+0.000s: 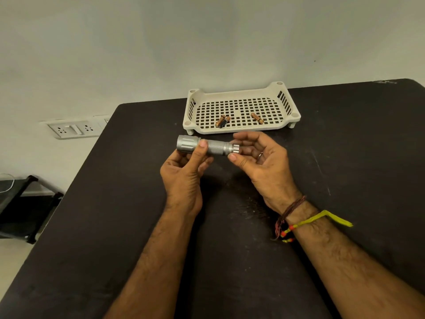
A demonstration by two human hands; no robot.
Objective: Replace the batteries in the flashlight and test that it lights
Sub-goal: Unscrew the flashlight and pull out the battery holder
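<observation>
A silver flashlight (207, 146) lies level above the black table (128, 203), its wide head pointing left. My left hand (184, 171) grips its body just behind the head, thumb on top. My right hand (259, 157) pinches the ribbed tail cap (235, 148) between thumb and fingers. Behind the hands stands a cream perforated tray (241, 109). Two copper-and-black batteries (222, 121) lie together at its front left, and a third battery (257, 118) lies to their right.
A wall rises right behind the table's far edge. A white socket plate (73, 129) is on the wall at left. Dark furniture (23, 203) stands on the floor beyond the table's left edge.
</observation>
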